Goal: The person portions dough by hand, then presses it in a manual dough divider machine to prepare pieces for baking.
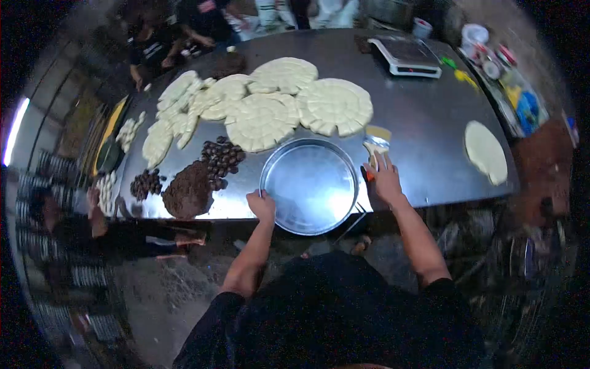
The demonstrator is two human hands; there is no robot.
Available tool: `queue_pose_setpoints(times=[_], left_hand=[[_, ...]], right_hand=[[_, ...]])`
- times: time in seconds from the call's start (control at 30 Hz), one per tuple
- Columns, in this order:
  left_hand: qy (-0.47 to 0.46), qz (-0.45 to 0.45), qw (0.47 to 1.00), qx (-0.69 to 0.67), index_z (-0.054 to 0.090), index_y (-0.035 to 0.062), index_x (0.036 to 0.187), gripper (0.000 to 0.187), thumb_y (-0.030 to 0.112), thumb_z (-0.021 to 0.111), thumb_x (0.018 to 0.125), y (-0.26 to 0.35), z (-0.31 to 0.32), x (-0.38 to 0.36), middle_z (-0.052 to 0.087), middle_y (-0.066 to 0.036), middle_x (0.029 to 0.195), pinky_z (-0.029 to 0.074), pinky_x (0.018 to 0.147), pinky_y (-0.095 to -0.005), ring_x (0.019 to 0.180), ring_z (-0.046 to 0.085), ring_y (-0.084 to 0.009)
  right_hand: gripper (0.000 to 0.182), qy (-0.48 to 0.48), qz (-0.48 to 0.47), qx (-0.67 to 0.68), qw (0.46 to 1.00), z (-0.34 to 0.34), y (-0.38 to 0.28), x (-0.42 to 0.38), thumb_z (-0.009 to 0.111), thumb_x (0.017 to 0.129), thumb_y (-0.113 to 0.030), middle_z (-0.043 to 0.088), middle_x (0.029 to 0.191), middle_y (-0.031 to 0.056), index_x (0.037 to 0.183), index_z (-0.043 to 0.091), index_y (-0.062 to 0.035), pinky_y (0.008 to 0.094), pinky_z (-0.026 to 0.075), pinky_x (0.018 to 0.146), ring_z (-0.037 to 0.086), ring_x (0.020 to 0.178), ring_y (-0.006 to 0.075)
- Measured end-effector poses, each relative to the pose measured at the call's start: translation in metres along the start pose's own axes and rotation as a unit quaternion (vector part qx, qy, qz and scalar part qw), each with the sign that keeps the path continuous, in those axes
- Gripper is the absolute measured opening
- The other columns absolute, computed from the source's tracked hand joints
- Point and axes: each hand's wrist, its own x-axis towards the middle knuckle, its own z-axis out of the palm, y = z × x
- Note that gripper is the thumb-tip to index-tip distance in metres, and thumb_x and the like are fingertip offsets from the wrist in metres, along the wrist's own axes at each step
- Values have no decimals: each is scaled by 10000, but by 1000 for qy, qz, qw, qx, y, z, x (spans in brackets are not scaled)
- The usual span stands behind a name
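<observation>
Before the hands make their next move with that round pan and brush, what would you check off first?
1. Left hand grips the round pan's rim: ok.
2. Right hand is on the brush: ok.
3. Pan inside looks bare: ok.
4. Pan lies fully on the table: not ok, its near edge overhangs.
5. Scored dough rounds clear of the pan: ok, though close.
6. Brush loaded with anything: cannot tell.

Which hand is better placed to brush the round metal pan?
Right, probably: the right hand rests on the flat pastry brush beside the round metal pan, while the left hand grips its rim.
</observation>
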Motion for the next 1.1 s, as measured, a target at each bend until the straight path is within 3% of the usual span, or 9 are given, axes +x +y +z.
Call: queue_pose_setpoints(times=[0.2,0.37,0.43,0.6,0.77,0.87,0.93,1.0,1.1], left_hand=[[35,-38,996,-79,652,-4,955,223,175,614,828,26,9,-18,559,-216,885,436,757,-441,850,555,-373],[77,-51,995,-28,670,-5,918,298,279,590,871,51,26,-27,575,-214,815,447,726,-435,787,563,-380],[79,-90,991,-57,667,-22,933,376,334,549,917,62,31,-35,575,-204,785,447,697,-418,727,553,-358],[79,-181,926,-320,648,-69,948,463,371,504,959,83,36,-49,576,-147,759,444,696,-379,712,548,-253],[69,-55,987,-133,633,-66,1030,296,207,612,918,84,23,-56,603,-143,881,460,776,-336,828,576,-210],[92,-40,992,-79,653,-15,1037,252,146,635,844,81,25,-58,586,-163,906,454,789,-393,864,577,-318],[105,-38,988,-109,654,-5,1053,261,119,646,824,80,30,-61,586,-165,935,455,799,-395,881,578,-334],[106,-100,985,-96,654,-5,1056,262,117,648,824,88,27,-58,579,-159,953,456,807,-390,895,581,-327],[103,-102,984,-102,653,-4,1062,276,135,651,823,88,25,-58,567,-149,968,459,803,-397,902,581,-326]], right_hand=[[413,-19,-141,11,990,39,83,56,596,815,-105,378,1430,136,1214,589,-211,478,411,980,409,1277,390],[292,68,14,227,971,-22,139,93,559,899,-163,610,1135,163,1190,572,-147,417,550,753,649,914,373],[281,77,181,642,741,-51,137,98,537,929,-187,653,994,127,1196,554,-102,365,571,721,680,823,269],[329,-233,-56,659,713,-7,-24,47,599,863,-119,650,952,55,1191,591,-97,233,494,724,604,813,111],[293,-182,-51,551,813,29,-133,110,642,742,-303,686,839,144,881,673,-46,381,509,689,661,767,225],[225,-153,-157,470,855,25,-104,173,621,809,-272,665,760,135,813,649,-49,391,490,637,630,671,237],[228,-94,-235,324,912,3,-60,192,647,763,-276,651,791,176,866,634,-73,443,500,674,633,772,356],[187,-82,-250,154,952,0,-19,165,635,807,-259,617,800,175,873,628,-84,455,496,698,623,814,360],[108,-80,-141,235,958,-9,-6,60,636,785,-180,567,983,146,856,619,-101,434,493,717,603,866,342]])
